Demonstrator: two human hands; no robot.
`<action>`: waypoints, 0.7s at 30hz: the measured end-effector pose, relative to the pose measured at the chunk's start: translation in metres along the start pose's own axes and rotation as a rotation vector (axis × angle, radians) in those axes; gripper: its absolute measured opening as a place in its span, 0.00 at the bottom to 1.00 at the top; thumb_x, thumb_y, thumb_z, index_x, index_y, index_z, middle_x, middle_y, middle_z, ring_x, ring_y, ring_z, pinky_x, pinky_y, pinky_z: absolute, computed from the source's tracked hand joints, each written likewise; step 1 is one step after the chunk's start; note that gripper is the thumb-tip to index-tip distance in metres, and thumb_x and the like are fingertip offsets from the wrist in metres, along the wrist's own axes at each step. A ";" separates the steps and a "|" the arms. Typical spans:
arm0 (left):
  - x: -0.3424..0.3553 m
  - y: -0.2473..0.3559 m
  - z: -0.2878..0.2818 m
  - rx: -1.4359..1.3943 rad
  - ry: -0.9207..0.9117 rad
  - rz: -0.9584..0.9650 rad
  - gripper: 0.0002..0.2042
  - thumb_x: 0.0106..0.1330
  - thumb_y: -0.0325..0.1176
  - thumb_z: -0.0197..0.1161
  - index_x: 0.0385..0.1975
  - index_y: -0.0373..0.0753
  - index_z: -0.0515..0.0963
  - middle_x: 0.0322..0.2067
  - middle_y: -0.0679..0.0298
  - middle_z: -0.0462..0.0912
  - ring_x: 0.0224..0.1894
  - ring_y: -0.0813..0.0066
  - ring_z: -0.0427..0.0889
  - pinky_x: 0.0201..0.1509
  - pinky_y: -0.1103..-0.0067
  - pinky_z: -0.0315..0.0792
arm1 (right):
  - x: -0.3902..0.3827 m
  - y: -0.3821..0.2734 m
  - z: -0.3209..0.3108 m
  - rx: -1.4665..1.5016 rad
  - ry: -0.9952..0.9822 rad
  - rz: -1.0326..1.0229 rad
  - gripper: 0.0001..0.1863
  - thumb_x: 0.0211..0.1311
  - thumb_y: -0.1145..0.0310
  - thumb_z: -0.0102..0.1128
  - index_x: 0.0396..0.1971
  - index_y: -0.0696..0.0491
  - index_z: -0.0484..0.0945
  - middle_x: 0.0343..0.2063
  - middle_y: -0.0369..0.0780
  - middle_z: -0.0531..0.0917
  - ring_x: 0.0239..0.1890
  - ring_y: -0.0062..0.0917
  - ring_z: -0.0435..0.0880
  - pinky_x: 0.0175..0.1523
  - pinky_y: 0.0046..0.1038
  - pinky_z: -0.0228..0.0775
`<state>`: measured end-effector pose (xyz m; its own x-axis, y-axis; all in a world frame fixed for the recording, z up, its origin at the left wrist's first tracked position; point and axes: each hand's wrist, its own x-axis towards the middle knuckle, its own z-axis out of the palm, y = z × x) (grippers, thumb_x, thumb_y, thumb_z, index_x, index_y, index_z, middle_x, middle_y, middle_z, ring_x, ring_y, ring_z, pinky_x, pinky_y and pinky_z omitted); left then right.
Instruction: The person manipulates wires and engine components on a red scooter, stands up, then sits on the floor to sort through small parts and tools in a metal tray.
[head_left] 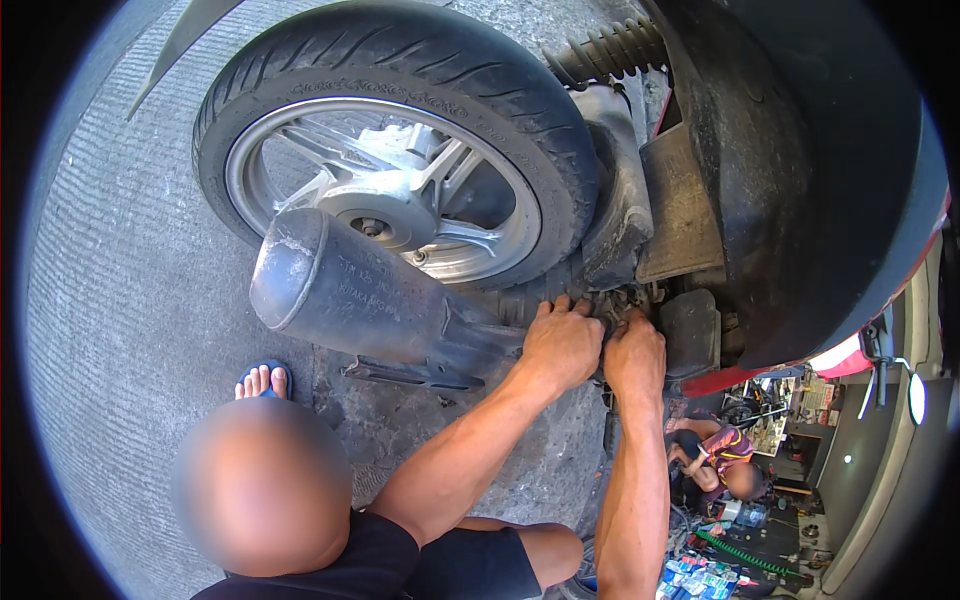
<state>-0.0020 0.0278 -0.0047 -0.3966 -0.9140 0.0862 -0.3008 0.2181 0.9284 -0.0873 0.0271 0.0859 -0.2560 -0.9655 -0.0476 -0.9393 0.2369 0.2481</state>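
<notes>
Working both hands at the exhaust pipe joint (610,300) beside the rear wheel (385,175): my left hand (562,342) and right hand (634,352) curl closed on it. Next, I judge, calls for firm twisting.

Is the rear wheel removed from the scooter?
No, the wheel sits mounted in the scooter, behind the exhaust, while both hands work beside it.
</notes>
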 end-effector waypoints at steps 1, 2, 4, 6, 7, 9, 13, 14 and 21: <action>0.000 0.001 -0.001 0.027 -0.034 0.002 0.14 0.60 0.32 0.57 0.43 0.37 0.85 0.53 0.49 0.81 0.58 0.47 0.75 0.61 0.54 0.67 | -0.001 -0.001 -0.002 0.029 0.002 -0.013 0.12 0.62 0.74 0.53 0.40 0.64 0.80 0.36 0.61 0.84 0.43 0.57 0.84 0.51 0.52 0.75; 0.000 0.002 -0.001 0.053 -0.068 0.004 0.17 0.61 0.32 0.58 0.49 0.37 0.83 0.55 0.49 0.80 0.58 0.47 0.75 0.62 0.54 0.67 | -0.002 -0.003 -0.006 0.057 0.003 -0.026 0.12 0.62 0.74 0.53 0.41 0.64 0.80 0.38 0.61 0.84 0.44 0.56 0.84 0.51 0.51 0.75; -0.003 0.005 0.002 0.108 -0.082 0.013 0.21 0.63 0.33 0.56 0.56 0.38 0.80 0.59 0.47 0.77 0.61 0.47 0.73 0.65 0.52 0.64 | -0.002 -0.002 -0.006 0.097 0.052 -0.081 0.14 0.63 0.74 0.54 0.44 0.65 0.80 0.41 0.61 0.83 0.47 0.56 0.83 0.52 0.50 0.75; -0.010 0.010 0.007 0.164 -0.040 0.027 0.23 0.64 0.34 0.54 0.60 0.37 0.77 0.62 0.45 0.74 0.64 0.45 0.71 0.69 0.50 0.60 | 0.000 0.004 -0.001 0.121 0.146 -0.166 0.15 0.63 0.74 0.55 0.47 0.64 0.81 0.45 0.61 0.82 0.50 0.56 0.82 0.53 0.48 0.74; -0.013 0.012 0.011 0.139 0.012 0.029 0.23 0.65 0.35 0.53 0.60 0.36 0.77 0.64 0.44 0.73 0.66 0.44 0.68 0.70 0.48 0.57 | 0.000 0.003 -0.002 0.125 0.129 -0.169 0.15 0.63 0.74 0.56 0.47 0.64 0.81 0.47 0.62 0.81 0.51 0.56 0.82 0.54 0.47 0.74; -0.015 0.011 0.020 0.088 0.118 0.031 0.23 0.67 0.36 0.51 0.59 0.33 0.78 0.66 0.43 0.70 0.71 0.41 0.63 0.73 0.45 0.51 | 0.003 -0.003 -0.008 0.132 0.094 -0.176 0.15 0.63 0.75 0.57 0.47 0.64 0.82 0.50 0.62 0.80 0.53 0.55 0.81 0.55 0.46 0.74; -0.018 0.015 0.014 0.122 -0.029 -0.006 0.25 0.70 0.35 0.46 0.64 0.30 0.72 0.69 0.42 0.65 0.74 0.40 0.57 0.75 0.43 0.45 | 0.016 -0.023 -0.013 0.183 0.045 -0.093 0.12 0.63 0.71 0.60 0.41 0.61 0.85 0.41 0.59 0.85 0.47 0.53 0.84 0.53 0.45 0.76; -0.018 0.018 0.005 0.141 -0.086 0.003 0.25 0.70 0.35 0.45 0.65 0.30 0.71 0.70 0.42 0.64 0.74 0.40 0.57 0.75 0.43 0.44 | 0.023 -0.018 -0.007 0.134 0.036 -0.076 0.11 0.62 0.70 0.61 0.40 0.61 0.86 0.39 0.58 0.85 0.46 0.53 0.85 0.52 0.45 0.76; -0.020 0.014 0.001 0.033 -0.054 -0.025 0.24 0.67 0.35 0.49 0.60 0.30 0.76 0.70 0.41 0.63 0.74 0.39 0.56 0.75 0.41 0.45 | 0.056 0.001 0.015 -0.079 -0.019 -0.046 0.16 0.60 0.60 0.63 0.36 0.58 0.87 0.36 0.56 0.86 0.44 0.51 0.86 0.51 0.45 0.78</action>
<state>0.0009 0.0496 0.0060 -0.4346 -0.8996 0.0429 -0.3392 0.2076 0.9175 -0.1065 -0.0250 0.0694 -0.2176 -0.9728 -0.0791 -0.9296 0.1818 0.3207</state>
